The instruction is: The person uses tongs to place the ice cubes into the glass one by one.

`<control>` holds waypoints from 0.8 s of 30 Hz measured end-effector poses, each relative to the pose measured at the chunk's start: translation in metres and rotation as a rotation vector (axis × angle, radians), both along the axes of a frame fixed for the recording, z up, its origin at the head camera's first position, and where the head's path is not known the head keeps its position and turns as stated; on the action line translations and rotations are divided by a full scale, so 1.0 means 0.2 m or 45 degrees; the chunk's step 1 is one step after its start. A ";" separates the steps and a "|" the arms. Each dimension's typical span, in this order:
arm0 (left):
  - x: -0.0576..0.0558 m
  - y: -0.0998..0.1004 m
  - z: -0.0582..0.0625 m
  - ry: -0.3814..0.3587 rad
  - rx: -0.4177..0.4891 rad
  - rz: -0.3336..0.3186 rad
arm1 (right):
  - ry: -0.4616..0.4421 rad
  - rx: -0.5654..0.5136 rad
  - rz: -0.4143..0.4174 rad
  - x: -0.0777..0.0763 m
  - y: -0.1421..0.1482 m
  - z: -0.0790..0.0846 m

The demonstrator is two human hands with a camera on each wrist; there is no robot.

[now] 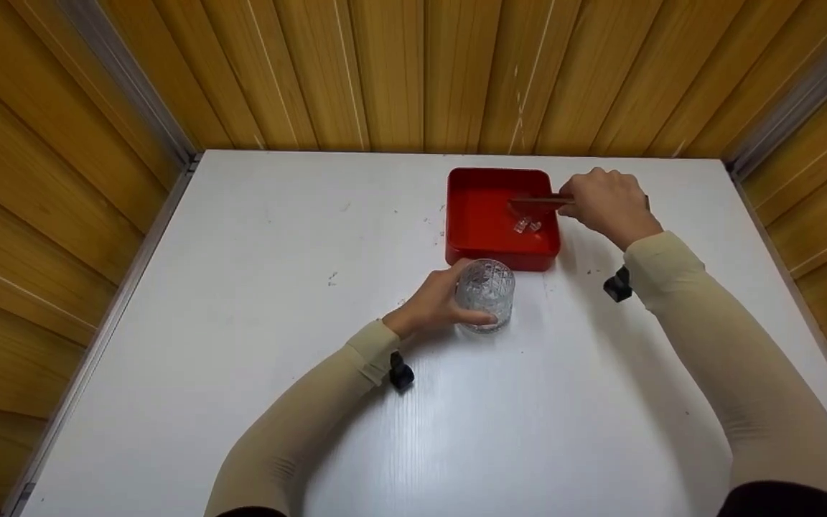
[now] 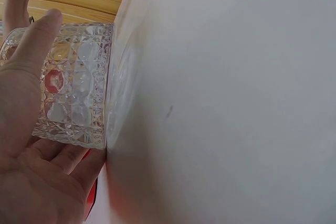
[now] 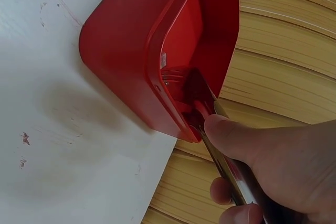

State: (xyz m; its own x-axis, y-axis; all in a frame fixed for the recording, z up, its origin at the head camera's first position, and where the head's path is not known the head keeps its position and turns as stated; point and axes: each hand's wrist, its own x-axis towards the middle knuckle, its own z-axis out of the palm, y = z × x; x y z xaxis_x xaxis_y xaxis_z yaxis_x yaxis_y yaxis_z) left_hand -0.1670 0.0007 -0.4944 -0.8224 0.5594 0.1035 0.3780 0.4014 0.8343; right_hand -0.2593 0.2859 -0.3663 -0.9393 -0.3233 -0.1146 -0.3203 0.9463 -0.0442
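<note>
My left hand [image 1: 433, 300] grips a cut-glass tumbler [image 1: 487, 291] that stands upright on the white table, thumb on the near side and fingers round the far side. Just beyond the tumbler is a square red box [image 1: 472, 208] with an open top. A few clear cubes [image 1: 526, 225], like ice, lie on its floor. Over the box's right wall, my right hand [image 1: 607, 205] holds metal tongs [image 3: 228, 169], whose pronged tips [image 3: 176, 75] reach down inside. Whether the tips pinch a cube cannot be made out.
The white table [image 1: 241, 316] carries small dark marks. Wood-panelled walls [image 1: 385, 79] stand behind it and at both sides. A black wrist camera [image 1: 400, 373] hangs under the left sleeve, another [image 1: 618, 285] under the right.
</note>
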 end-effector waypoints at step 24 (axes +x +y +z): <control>0.01 -0.03 0.03 0.008 0.007 0.005 | -0.068 -0.054 -0.111 -0.05 -0.09 0.02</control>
State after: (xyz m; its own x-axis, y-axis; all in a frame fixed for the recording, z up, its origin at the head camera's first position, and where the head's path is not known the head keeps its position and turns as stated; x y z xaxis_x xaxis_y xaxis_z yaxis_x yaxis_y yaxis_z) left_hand -0.1652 -0.0047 -0.4879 -0.8242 0.5553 0.1116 0.3815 0.3986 0.8340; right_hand -0.2685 0.2673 -0.3629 -0.9571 -0.2459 -0.1536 -0.2326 0.9675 -0.0994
